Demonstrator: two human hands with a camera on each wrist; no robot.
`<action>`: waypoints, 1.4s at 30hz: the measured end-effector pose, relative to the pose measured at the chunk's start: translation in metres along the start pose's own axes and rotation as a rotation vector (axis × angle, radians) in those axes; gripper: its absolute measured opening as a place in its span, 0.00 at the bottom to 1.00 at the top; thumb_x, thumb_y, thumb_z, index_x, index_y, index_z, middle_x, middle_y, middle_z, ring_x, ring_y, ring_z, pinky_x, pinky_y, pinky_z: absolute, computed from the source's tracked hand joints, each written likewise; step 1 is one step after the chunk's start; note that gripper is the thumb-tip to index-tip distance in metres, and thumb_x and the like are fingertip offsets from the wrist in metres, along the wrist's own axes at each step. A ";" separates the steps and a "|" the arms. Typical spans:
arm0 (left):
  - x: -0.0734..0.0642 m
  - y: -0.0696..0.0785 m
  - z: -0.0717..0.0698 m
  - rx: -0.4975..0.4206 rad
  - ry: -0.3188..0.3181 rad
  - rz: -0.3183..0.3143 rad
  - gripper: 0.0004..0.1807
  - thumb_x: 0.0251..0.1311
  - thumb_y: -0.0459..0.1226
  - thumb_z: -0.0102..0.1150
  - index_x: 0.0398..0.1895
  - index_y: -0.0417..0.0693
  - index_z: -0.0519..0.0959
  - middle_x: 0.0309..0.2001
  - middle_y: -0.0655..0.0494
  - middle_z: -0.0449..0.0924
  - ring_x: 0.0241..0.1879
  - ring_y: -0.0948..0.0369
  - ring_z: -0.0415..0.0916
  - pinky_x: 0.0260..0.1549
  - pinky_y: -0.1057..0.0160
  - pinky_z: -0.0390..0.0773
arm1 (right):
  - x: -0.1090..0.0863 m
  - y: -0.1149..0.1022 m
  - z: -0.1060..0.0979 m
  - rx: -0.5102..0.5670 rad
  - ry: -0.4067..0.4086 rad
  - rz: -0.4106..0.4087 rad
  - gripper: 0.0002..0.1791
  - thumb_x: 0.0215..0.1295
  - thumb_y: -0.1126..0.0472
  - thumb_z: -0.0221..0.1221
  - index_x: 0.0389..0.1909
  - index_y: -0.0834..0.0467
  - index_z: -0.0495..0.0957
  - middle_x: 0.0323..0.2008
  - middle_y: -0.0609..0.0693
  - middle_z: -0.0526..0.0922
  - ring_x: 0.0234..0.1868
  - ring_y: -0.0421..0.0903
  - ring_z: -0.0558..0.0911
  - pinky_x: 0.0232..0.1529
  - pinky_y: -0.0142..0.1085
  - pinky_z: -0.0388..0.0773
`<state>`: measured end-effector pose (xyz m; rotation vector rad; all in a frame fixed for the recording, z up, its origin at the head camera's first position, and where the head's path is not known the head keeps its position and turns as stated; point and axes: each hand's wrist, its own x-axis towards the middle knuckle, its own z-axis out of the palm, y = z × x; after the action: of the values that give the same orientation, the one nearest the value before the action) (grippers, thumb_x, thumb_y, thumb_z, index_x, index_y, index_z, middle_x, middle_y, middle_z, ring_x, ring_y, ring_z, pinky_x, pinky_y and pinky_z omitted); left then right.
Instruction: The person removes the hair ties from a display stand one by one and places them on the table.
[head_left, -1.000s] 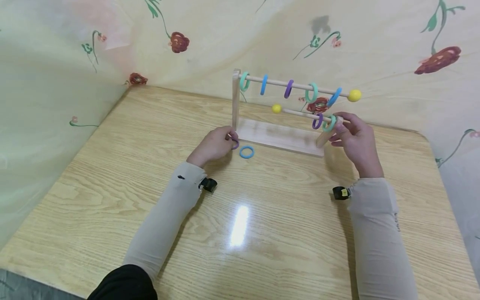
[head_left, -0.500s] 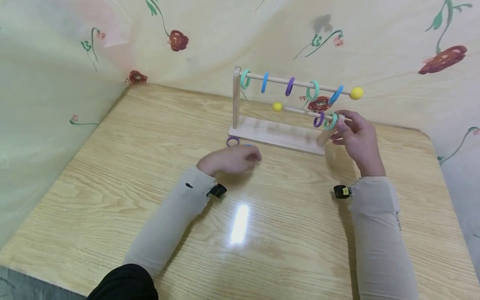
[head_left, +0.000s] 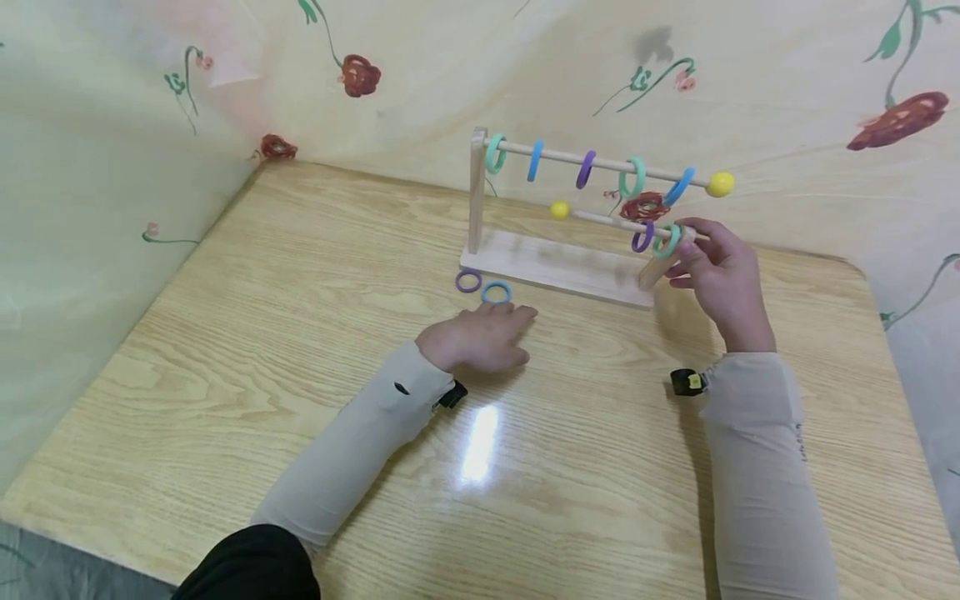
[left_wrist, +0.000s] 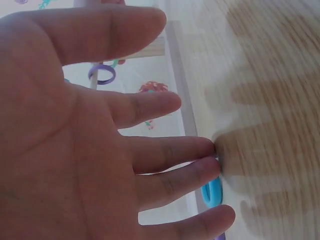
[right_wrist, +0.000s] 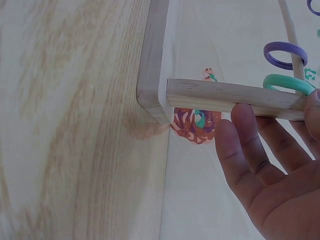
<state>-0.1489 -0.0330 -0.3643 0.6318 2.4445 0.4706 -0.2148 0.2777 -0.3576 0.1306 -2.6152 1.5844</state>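
A wooden stand point(head_left: 555, 265) carries two horizontal rods with yellow end balls. On its upper rod hang several rings in green, blue and purple; the lower rod bears a purple ring point(head_left: 642, 237) and a green ring point(head_left: 666, 242). My right hand point(head_left: 726, 279) grips the top of the short right post point(right_wrist: 215, 94) between thumb and fingers. With fingers spread, my left hand point(head_left: 483, 337) hovers low over the table, fingertips just in front of a blue ring point(head_left: 496, 292). Beside that ring lies a purple ring point(head_left: 468, 281), near the stand's left front corner. Nothing is in the left hand.
The wood-grain table point(head_left: 585, 467) reaches to a flower-patterned cloth point(head_left: 450, 75) behind the stand. The tall left post point(head_left: 477, 192) and the yellow ball point(head_left: 721, 184) of the upper rod stick up and out above the base.
My left hand has let go of the purple ring, leaving it on the table, moved right and toward me, and spread its fingers. My right hand stays on the post.
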 end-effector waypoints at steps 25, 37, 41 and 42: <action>0.003 -0.008 0.001 -0.039 0.040 -0.016 0.41 0.75 0.50 0.52 0.82 0.52 0.45 0.79 0.43 0.49 0.76 0.46 0.47 0.72 0.39 0.53 | -0.003 0.000 0.003 0.031 0.009 -0.018 0.22 0.76 0.55 0.52 0.67 0.56 0.74 0.45 0.42 0.83 0.33 0.39 0.85 0.35 0.28 0.85; 0.003 -0.004 0.000 -0.079 -0.011 0.045 0.41 0.76 0.47 0.51 0.82 0.47 0.44 0.79 0.45 0.48 0.78 0.50 0.43 0.75 0.51 0.47 | -0.003 0.001 0.000 0.045 0.013 -0.006 0.23 0.75 0.54 0.53 0.67 0.54 0.74 0.45 0.43 0.84 0.34 0.40 0.84 0.35 0.28 0.85; 0.003 0.002 0.002 -0.070 -0.027 0.112 0.37 0.76 0.45 0.51 0.81 0.45 0.50 0.77 0.47 0.56 0.76 0.53 0.51 0.74 0.57 0.53 | -0.003 0.001 0.001 0.050 0.005 -0.006 0.22 0.76 0.55 0.52 0.67 0.54 0.74 0.44 0.42 0.84 0.34 0.40 0.85 0.35 0.29 0.85; 0.003 0.004 0.002 -0.077 -0.033 0.134 0.36 0.76 0.45 0.50 0.80 0.45 0.52 0.76 0.48 0.59 0.75 0.54 0.54 0.73 0.58 0.55 | -0.003 0.001 0.002 0.047 0.004 -0.004 0.22 0.76 0.55 0.52 0.67 0.55 0.74 0.43 0.41 0.84 0.34 0.40 0.85 0.36 0.29 0.85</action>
<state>-0.1490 -0.0274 -0.3652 0.7681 2.3501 0.6000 -0.2122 0.2769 -0.3596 0.1359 -2.5738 1.6434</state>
